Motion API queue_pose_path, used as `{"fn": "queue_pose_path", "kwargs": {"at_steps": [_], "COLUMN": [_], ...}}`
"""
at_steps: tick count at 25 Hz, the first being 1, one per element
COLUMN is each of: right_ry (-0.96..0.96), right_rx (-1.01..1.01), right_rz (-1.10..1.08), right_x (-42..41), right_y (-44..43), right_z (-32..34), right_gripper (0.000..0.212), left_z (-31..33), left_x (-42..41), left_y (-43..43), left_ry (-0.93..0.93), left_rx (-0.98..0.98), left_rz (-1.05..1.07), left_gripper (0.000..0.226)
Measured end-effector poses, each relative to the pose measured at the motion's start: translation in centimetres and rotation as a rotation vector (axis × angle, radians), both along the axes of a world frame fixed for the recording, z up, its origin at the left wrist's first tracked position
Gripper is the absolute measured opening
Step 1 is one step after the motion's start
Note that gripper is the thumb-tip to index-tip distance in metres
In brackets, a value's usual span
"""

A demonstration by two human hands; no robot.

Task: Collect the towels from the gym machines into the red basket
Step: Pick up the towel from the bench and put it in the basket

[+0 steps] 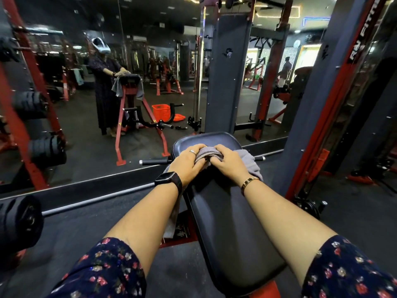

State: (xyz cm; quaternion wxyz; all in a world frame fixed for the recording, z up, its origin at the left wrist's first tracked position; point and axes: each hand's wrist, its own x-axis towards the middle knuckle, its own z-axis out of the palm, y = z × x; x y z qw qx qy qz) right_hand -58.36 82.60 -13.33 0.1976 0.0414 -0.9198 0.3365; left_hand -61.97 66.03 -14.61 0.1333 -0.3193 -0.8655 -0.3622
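Observation:
A grey towel [250, 161] lies draped across the black padded seat [227, 222] of a gym machine, hanging off both sides. My left hand [189, 163] and my right hand [227, 161] rest side by side on top of it, both gripping a bunched fold of the cloth between them. The red basket [161, 111] shows only as a reflection in the wall mirror ahead, standing on the floor beside the machine's red frame. A second red, flat item lies just right of it in the reflection.
A large mirror [86, 125] fills the wall in front. Black weight plates [20, 222] on a bar sit at my left. A red and grey cable tower [335, 117] stands at the right. Dark rubber floor lies around the seat.

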Motion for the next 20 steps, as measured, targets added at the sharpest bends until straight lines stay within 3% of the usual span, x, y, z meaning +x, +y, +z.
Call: {"fn": "queue_pose_path", "kwargs": {"at_steps": [3, 8, 12, 16, 20], "right_ry": [0.046, 0.131, 0.226, 0.219, 0.198], "right_rx": [-0.153, -0.435, -0.706, -0.845, -0.969], "right_rz": [-0.024, -0.021, -0.041, -0.043, -0.012], "right_x": [1.8, 5.2, 8.3, 12.3, 17.9], "right_y": [-1.5, -4.4, -6.6, -9.3, -11.7], "right_z": [0.7, 2.2, 3.8, 5.0, 5.1], "right_gripper": [0.014, 0.035, 0.017, 0.006, 0.008], "left_z": [0.6, 2.9, 4.1, 4.6, 4.5], "left_x": [2.1, 6.4, 9.4, 13.3, 17.8], "left_y": [0.1, 0.3, -0.8, -2.7, -4.6], "left_ry": [-0.076, -0.192, -0.154, -0.173, -0.295], "left_rx": [0.187, 0.492, 0.547, 0.604, 0.638], "left_rz": [-0.038, -0.090, -0.154, -0.241, -0.344], "left_gripper": [0.048, 0.075, 0.092, 0.088, 0.078]}}
